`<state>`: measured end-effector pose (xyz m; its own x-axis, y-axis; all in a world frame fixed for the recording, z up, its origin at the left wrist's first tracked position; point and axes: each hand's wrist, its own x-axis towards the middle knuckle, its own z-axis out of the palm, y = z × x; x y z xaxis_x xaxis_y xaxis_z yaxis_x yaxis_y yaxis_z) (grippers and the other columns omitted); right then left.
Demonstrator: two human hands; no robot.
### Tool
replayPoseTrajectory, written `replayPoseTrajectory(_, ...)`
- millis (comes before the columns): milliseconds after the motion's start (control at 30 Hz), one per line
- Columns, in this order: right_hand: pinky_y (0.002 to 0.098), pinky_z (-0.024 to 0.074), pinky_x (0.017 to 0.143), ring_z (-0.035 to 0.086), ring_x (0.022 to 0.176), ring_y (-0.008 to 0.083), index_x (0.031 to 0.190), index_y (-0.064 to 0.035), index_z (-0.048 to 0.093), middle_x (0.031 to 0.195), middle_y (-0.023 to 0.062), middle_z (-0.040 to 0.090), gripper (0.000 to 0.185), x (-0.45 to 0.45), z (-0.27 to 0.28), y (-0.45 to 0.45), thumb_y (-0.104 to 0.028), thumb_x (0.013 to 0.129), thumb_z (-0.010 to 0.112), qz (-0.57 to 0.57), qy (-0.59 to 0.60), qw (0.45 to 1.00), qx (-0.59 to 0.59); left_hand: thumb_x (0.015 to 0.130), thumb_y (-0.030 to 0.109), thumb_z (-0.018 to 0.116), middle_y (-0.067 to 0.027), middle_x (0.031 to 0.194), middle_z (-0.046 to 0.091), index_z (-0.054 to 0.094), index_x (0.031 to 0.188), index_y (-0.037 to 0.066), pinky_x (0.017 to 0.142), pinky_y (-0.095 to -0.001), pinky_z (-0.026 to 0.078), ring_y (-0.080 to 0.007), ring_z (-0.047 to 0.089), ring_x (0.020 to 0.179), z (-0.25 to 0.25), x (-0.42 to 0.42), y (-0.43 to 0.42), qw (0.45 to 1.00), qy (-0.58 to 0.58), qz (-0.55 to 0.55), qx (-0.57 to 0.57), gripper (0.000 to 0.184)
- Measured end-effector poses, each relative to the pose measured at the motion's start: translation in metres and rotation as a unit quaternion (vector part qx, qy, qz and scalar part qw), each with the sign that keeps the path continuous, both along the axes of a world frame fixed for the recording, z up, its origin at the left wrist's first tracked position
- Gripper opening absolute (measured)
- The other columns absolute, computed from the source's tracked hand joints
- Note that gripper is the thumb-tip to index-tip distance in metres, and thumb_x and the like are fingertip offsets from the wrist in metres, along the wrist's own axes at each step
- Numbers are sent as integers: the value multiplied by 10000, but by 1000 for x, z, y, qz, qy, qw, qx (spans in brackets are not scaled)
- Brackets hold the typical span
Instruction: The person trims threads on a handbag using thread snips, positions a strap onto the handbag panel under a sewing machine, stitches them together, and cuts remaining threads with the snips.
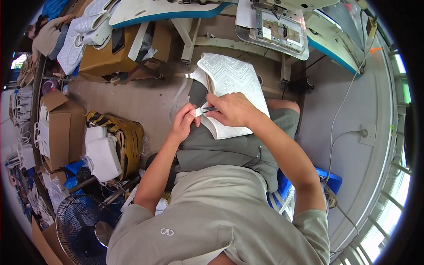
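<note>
A white handbag with an embossed geometric pattern lies on its side across my lap, its opening toward the left. My left hand is closed, pinching a short white strap tab beside the bag's opening. My right hand rests over the bag's lower part, its fingers closed around a small dark tool whose tip points at the tab. The tool's exact kind is mostly hidden by the fingers. A thin, pale strap hangs in a loop from the bag's upper left corner.
Ahead stand a sewing machine and white worktables with blue edges. Cardboard boxes, a yellow-black sack and white bags crowd the left. A black fan is at lower left. Another person is at far left.
</note>
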<state>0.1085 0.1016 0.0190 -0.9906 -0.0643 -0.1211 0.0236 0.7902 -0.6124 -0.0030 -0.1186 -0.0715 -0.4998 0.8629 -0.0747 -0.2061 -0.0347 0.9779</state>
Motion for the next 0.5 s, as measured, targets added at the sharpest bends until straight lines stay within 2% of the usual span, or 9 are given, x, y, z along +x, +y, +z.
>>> replayPoseTrajectory(300, 482, 563, 672, 742, 760, 362, 1079, -82, 600, 760, 129, 729, 246, -17, 24, -4, -286, 964, 674, 77, -23, 990, 112, 1113, 188, 467, -49, 794, 550, 490, 937, 39, 701, -286, 468, -132, 538, 709, -2, 0, -1, 1000, 13, 4, -4, 232)
replayPoseTrajectory(367, 467, 569, 666, 748, 743, 345, 1074, -87, 611, 746, 121, 728, 213, -20, 20, -10, -262, 963, 661, 87, -23, 988, 123, 1107, 170, 474, -46, 793, 552, 507, 954, 30, 704, -284, 466, -128, 540, 710, -4, 0, -2, 999, 48, -10, -20, 210)
replayPoseTrajectory(433, 456, 545, 594, 732, 674, 318, 1008, -85, 570, 693, 101, 699, 233, -20, 12, -20, -294, 976, 669, 66, -21, 978, 198, 1103, 161, 475, -44, 790, 552, 509, 952, 29, 704, -284, 466, -128, 541, 710, 4, 2, 1, 997, 59, -10, -43, 203)
replayPoseTrajectory(500, 448, 544, 586, 732, 666, 310, 1003, -91, 572, 694, 102, 700, 220, -16, 9, -22, -288, 976, 666, 76, 0, 974, 214, 1099, 152, 476, -43, 787, 551, 511, 950, 28, 705, -284, 465, -128, 541, 710, 6, 3, 2, 996, 69, -12, -63, 197)
